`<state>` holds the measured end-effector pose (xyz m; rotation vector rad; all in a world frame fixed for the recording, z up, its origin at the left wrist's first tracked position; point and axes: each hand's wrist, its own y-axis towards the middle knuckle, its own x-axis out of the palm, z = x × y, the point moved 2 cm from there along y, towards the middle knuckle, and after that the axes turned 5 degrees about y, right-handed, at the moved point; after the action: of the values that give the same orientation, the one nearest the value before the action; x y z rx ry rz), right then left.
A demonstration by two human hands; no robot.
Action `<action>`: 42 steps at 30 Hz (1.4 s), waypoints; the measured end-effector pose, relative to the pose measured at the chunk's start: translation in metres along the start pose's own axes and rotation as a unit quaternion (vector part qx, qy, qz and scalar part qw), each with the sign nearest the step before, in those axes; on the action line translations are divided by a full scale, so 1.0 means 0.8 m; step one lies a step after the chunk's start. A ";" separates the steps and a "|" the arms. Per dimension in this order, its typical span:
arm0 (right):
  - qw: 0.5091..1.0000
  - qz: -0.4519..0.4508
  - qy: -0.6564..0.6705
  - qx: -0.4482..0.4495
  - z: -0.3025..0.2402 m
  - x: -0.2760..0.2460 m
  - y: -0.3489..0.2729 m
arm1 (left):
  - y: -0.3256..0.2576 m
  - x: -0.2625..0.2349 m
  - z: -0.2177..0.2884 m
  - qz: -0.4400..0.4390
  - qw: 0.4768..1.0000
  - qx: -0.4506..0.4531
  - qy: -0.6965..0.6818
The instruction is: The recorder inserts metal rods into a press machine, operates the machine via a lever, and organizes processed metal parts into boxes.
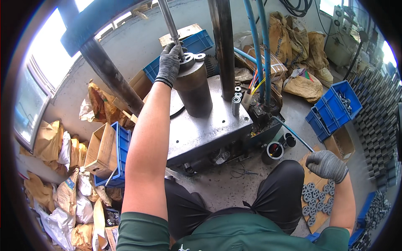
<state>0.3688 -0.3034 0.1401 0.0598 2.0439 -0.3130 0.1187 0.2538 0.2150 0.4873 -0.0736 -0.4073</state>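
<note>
My left hand (168, 63), in a grey knit glove, is closed at the lower end of an upright steel rod (168, 21), its fingertips against the rod. Beneath it stands a thick steel cylinder (195, 94) on a metal press table (222, 111). Small wheel-like metal parts (200, 56) sit on the cylinder's top beside the rod; the glove hides part of that spot. Low on the right, my gloved right hand (328, 165) is wrapped round the end of a long blue lever (294, 134).
Round metal tubes (236, 104) stand at the table's right corner. Grey wheels (314, 198) lie on cardboard near my right arm. Blue bins (335, 108) and stacked metal pieces (372, 121) are at right. Pliers (245, 172) lie on the floor. Sacks (63, 196) crowd the left.
</note>
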 end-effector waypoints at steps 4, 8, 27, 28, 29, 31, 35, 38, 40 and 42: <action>0.999 -0.008 -0.024 -0.024 -0.006 -0.012 0.003 | 0.002 0.001 -0.002 -0.007 1.000 -0.007 -0.006; 0.998 0.046 0.039 -0.004 -0.022 -0.030 0.012 | 0.004 -0.001 -0.005 0.007 0.999 -0.022 -0.036; 1.000 -0.009 0.003 -0.026 -0.011 -0.033 0.013 | 0.006 0.000 -0.005 -0.006 0.999 -0.028 -0.017; 0.998 0.043 0.042 -0.020 -0.016 -0.038 0.014 | 0.007 0.001 -0.006 -0.006 0.999 -0.028 -0.018; 0.992 0.093 0.082 -0.015 -0.019 -0.041 0.016 | 0.006 0.001 -0.006 -0.003 0.999 -0.026 -0.030; 0.982 0.167 0.081 -0.022 -0.022 -0.043 0.020 | 0.004 -0.002 -0.006 0.002 0.999 -0.025 -0.041; 0.913 0.396 -0.015 -0.096 -0.031 -0.073 0.046 | 0.002 0.004 -0.001 0.007 0.998 -0.043 -0.047; 0.811 0.545 -0.161 -0.137 -0.034 -0.131 0.097 | 0.003 0.006 0.001 0.009 0.998 -0.047 -0.039; 0.784 0.584 -0.158 -0.144 -0.018 -0.173 0.138 | 0.004 0.007 0.001 -0.002 0.998 -0.043 -0.037; 0.787 0.581 -0.137 -0.155 -0.008 -0.204 0.181 | 0.002 0.006 0.001 0.004 0.999 -0.047 -0.021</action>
<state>0.4660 -0.1468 0.2573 0.9652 1.4005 0.7500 0.1239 0.2530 0.2163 0.3856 -0.0959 -0.4108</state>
